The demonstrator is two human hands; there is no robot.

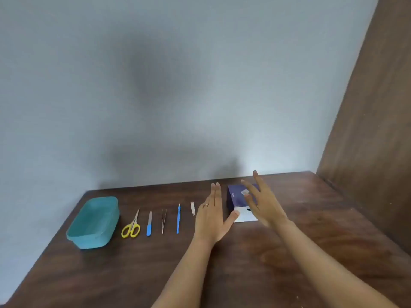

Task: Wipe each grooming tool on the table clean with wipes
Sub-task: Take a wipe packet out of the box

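Here, hands (211,218) (265,206) at wipes box (234,196), far edge

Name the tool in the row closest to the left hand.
The small silver nail clipper at the row's right end, shortest of the five, just beside the left hand.

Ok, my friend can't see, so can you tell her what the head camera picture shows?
A person's open left hand and right hand reach for a purple wipes box on a brown table. To its left lie nail clippers, a blue-handled tool, tweezers, a nail file and yellow scissors in a row, then a teal tub.
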